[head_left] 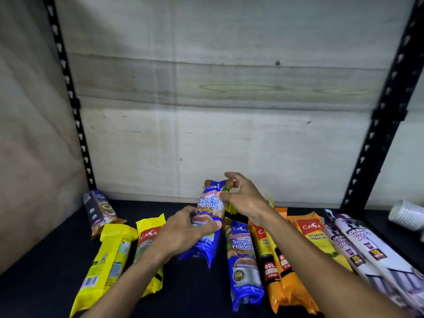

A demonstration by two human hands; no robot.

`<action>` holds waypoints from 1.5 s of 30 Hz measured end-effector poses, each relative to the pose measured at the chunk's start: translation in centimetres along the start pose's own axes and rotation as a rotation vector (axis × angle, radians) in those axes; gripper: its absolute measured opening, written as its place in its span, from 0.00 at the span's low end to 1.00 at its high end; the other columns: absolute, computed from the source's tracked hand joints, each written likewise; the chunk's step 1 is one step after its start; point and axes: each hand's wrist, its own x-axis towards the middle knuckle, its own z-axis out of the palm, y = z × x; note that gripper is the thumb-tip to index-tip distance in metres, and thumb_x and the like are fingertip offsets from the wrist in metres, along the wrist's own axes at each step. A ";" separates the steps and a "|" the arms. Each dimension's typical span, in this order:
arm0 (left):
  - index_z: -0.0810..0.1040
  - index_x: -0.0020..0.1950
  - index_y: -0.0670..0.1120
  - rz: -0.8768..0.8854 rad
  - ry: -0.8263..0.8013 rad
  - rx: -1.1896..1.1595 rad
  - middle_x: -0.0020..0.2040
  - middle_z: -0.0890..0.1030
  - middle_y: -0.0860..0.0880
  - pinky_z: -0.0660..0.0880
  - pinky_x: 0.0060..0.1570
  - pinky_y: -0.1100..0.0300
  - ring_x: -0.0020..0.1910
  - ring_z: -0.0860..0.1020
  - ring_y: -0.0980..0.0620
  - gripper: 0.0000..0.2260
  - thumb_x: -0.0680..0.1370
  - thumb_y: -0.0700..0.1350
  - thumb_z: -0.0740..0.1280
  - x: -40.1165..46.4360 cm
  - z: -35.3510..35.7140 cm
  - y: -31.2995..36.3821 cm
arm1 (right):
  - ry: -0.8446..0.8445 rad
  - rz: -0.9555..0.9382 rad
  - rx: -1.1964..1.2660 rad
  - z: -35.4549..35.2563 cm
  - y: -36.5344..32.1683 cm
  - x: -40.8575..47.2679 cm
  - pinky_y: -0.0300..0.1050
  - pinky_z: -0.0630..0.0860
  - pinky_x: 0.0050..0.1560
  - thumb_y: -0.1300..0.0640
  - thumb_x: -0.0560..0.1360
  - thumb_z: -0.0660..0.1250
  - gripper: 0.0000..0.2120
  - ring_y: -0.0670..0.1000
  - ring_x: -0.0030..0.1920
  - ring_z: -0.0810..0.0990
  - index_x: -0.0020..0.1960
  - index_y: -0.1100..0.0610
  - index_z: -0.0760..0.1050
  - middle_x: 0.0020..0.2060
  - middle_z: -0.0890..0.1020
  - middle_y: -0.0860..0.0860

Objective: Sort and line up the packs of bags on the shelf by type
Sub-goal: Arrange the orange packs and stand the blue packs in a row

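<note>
A blue "Singlet Handle" pack [207, 204] is held up, tilted, above the black shelf [195, 294]. My left hand [183, 230] grips its middle from the left. My right hand [243, 196] pinches its top edge. A second blue pack [244, 260] lies flat just right of it. Further right lie two orange packs [278, 267] side by side, a yellow-orange "Degradable" pack [319, 239], then two white "Draw String" packs [367, 246]. On the left lie a yellow pack [107, 260] and a yellow-red pack [148, 239]. A dark pack [101, 212] rests at the back left.
Black slotted uprights [71, 97] [380, 125] stand at both back corners of the shelf, before a pale wall. A stack of white cups [407, 214] lies at the far right edge. Bare shelf shows between the left packs and the blue ones.
</note>
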 end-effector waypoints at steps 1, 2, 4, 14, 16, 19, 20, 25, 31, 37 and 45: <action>0.77 0.50 0.54 -0.018 -0.004 0.010 0.42 0.86 0.53 0.82 0.49 0.51 0.39 0.85 0.56 0.26 0.60 0.67 0.75 -0.5 0.3 -0.1 | -0.027 0.018 -0.012 0.2 0.3 -0.4 0.48 0.82 0.54 0.62 0.75 0.72 0.28 0.50 0.56 0.80 0.72 0.51 0.68 0.60 0.77 0.51; 0.76 0.50 0.54 -0.036 -0.006 0.022 0.41 0.86 0.53 0.82 0.48 0.51 0.38 0.85 0.56 0.25 0.61 0.67 0.75 -0.9 0.5 -0.3 | -0.050 0.033 -0.028 0.5 0.6 -0.6 0.49 0.82 0.54 0.62 0.75 0.71 0.27 0.50 0.57 0.80 0.72 0.51 0.68 0.61 0.77 0.51; 0.75 0.49 0.54 -0.060 0.003 0.057 0.41 0.85 0.53 0.82 0.47 0.53 0.38 0.84 0.57 0.23 0.64 0.66 0.75 -1.7 0.8 -0.6 | -0.089 0.054 -0.082 0.9 0.9 -1.1 0.48 0.82 0.54 0.61 0.76 0.70 0.25 0.50 0.58 0.80 0.71 0.51 0.70 0.62 0.77 0.51; 0.73 0.56 0.53 -0.130 -0.065 0.244 0.50 0.82 0.54 0.78 0.45 0.63 0.46 0.81 0.58 0.26 0.66 0.66 0.72 -3.3 1.8 -1.5 | -0.187 0.106 -0.407 2.4 2.0 -1.3 0.45 0.79 0.57 0.57 0.76 0.70 0.21 0.51 0.58 0.80 0.68 0.57 0.73 0.61 0.81 0.53; 0.72 0.57 0.53 -0.136 -0.090 0.262 0.50 0.82 0.55 0.77 0.45 0.63 0.46 0.80 0.58 0.27 0.66 0.66 0.72 -3.4 1.9 -1.7 | -0.202 0.130 -0.451 2.3 2.1 -1.1 0.45 0.79 0.57 0.55 0.75 0.71 0.23 0.51 0.59 0.79 0.68 0.57 0.73 0.61 0.80 0.54; 0.71 0.58 0.53 -0.139 -0.128 0.260 0.51 0.81 0.55 0.77 0.47 0.62 0.47 0.80 0.58 0.27 0.66 0.67 0.72 -3.5 1.8 -1.7 | -0.192 0.150 -0.527 2.2 2.3 -0.5 0.48 0.77 0.60 0.52 0.75 0.70 0.21 0.53 0.63 0.77 0.66 0.55 0.76 0.63 0.79 0.55; 0.71 0.58 0.54 -0.141 -0.145 0.257 0.52 0.81 0.55 0.76 0.46 0.64 0.48 0.80 0.59 0.28 0.66 0.67 0.72 -3.5 1.8 -1.7 | -0.185 0.148 -0.558 2.1 2.4 -0.3 0.50 0.76 0.62 0.50 0.75 0.69 0.20 0.54 0.64 0.75 0.65 0.54 0.77 0.64 0.79 0.55; 0.71 0.59 0.56 -0.168 -0.179 0.223 0.53 0.82 0.56 0.78 0.48 0.63 0.47 0.81 0.59 0.23 0.70 0.65 0.69 -3.3 1.8 -1.8 | -0.221 0.158 -0.691 2.2 2.4 -0.1 0.55 0.70 0.67 0.47 0.79 0.63 0.16 0.57 0.69 0.67 0.62 0.52 0.80 0.65 0.76 0.57; 0.70 0.59 0.55 -0.195 -0.222 0.184 0.53 0.82 0.55 0.80 0.53 0.57 0.48 0.82 0.58 0.20 0.72 0.61 0.69 -3.1 1.7 -1.8 | -0.269 0.173 -0.783 2.5 2.3 0.1 0.57 0.60 0.68 0.47 0.82 0.57 0.17 0.58 0.72 0.60 0.66 0.50 0.76 0.67 0.71 0.58; 0.68 0.61 0.54 -0.214 -0.248 0.216 0.55 0.81 0.53 0.80 0.54 0.56 0.49 0.82 0.56 0.24 0.71 0.63 0.70 -3.3 2.1 -1.8 | -0.323 0.211 -0.869 3.4 2.9 0.9 0.61 0.58 0.63 0.46 0.81 0.54 0.18 0.60 0.71 0.58 0.66 0.48 0.74 0.68 0.68 0.59; 0.72 0.58 0.53 -0.283 -0.258 0.143 0.52 0.83 0.53 0.82 0.48 0.57 0.47 0.83 0.55 0.24 0.70 0.65 0.69 -2.8 1.5 -1.4 | -0.338 0.180 -0.886 1.3 1.3 -0.8 0.53 0.63 0.67 0.52 0.82 0.54 0.17 0.59 0.65 0.72 0.60 0.58 0.77 0.61 0.79 0.56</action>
